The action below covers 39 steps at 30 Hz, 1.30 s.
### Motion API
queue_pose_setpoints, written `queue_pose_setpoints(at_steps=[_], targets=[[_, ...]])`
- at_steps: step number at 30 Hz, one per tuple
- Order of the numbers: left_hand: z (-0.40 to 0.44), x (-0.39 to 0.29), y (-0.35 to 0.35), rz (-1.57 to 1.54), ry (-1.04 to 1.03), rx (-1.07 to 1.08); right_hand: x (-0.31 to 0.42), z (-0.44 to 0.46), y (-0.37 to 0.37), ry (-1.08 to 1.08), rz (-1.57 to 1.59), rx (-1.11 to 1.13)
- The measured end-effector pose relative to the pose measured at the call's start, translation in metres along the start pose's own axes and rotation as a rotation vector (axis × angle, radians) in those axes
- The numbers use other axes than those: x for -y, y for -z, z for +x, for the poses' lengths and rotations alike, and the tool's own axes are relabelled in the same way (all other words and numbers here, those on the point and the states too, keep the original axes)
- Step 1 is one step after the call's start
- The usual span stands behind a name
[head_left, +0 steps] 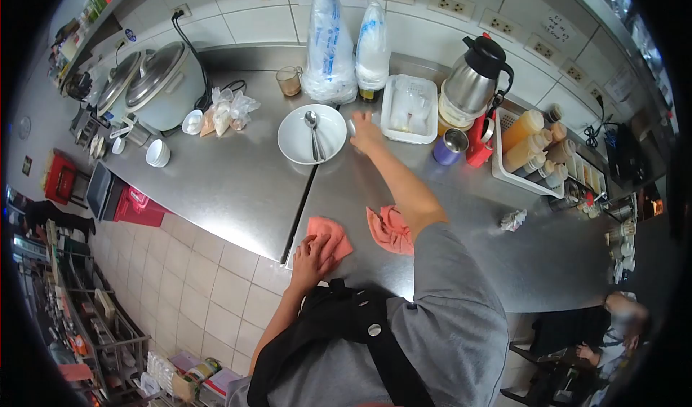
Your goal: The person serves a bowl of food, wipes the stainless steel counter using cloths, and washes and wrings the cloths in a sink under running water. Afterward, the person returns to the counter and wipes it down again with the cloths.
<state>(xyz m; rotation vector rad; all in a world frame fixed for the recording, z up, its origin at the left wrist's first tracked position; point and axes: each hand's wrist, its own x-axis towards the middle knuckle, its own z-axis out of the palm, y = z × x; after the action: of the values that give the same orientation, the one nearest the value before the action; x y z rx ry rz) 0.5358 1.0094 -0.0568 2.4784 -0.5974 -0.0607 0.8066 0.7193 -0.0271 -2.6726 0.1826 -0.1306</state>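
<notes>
My left hand [310, 261] rests near the counter's front edge, its fingers curled on a folded pink cloth [333, 240]. A second pink cloth [390, 229] lies crumpled to the right, below my right forearm. My right hand [367, 134] reaches far across the counter, just right of a white bowl [290, 147]. Its fingers look pinched around something small and pale at its left side, too small to name. Two metal spoons [315, 134] lie inside the bowl. Close by on the right of that hand stands a white plastic tub [409, 137] with clear plastic in it.
Along the wall stand wrapped stacks of cups [330, 50], a glass mug [289, 82], a steel thermos jug [472, 75] and a purple cup [450, 147]. A basket [520, 178] holds sauce bottles. Rice cookers [164, 82] and small bags [229, 111] are left. A person [623, 328] is at lower right.
</notes>
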Motion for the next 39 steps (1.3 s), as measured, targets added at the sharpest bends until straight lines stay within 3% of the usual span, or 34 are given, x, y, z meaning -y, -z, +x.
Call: queue_pose_setpoints(at_steps=[4,7,9,13,15,19,21,24,28,32,34,36,39], targets=[[-0.002,0.010,0.001,0.001,-0.030,0.025,0.018,-0.040,0.004,-0.077,0.076,-0.135],[0.001,0.016,0.002,-0.040,-0.070,0.016,0.026,-0.076,0.013,-0.019,0.192,-0.143],[0.002,0.019,0.002,-0.059,-0.079,0.016,0.027,-0.091,0.015,0.095,0.468,-0.228],[0.004,0.019,0.004,-0.086,-0.067,0.018,0.043,-0.114,0.095,0.168,0.411,-0.422],[0.005,0.017,0.006,-0.084,-0.078,0.018,0.032,-0.109,0.126,0.199,0.200,-0.603],[0.006,0.020,0.003,-0.090,-0.110,-0.023,-0.040,-0.097,0.108,0.109,0.063,-0.521],[0.007,0.019,0.004,-0.090,-0.121,-0.021,-0.059,-0.110,0.091,0.026,-0.349,-0.277],[0.004,0.018,0.000,-0.089,-0.099,-0.022,-0.040,-0.170,0.062,0.141,-0.172,-0.370],[0.005,0.010,0.003,-0.104,-0.071,0.004,-0.019,-0.283,0.033,0.253,-0.236,-0.261],[0.004,0.010,-0.001,-0.084,-0.065,0.000,-0.076,-0.299,0.003,0.144,-0.073,-0.213],[0.002,0.009,-0.001,-0.058,-0.071,0.003,-0.117,-0.275,0.019,0.251,-0.044,-0.449],[0.004,0.006,-0.003,-0.036,-0.063,-0.018,-0.142,-0.259,0.062,-0.138,-0.044,-0.667],[0.005,0.010,-0.009,-0.044,-0.069,-0.036,-0.214,-0.250,0.091,-0.536,-0.355,-0.662]])
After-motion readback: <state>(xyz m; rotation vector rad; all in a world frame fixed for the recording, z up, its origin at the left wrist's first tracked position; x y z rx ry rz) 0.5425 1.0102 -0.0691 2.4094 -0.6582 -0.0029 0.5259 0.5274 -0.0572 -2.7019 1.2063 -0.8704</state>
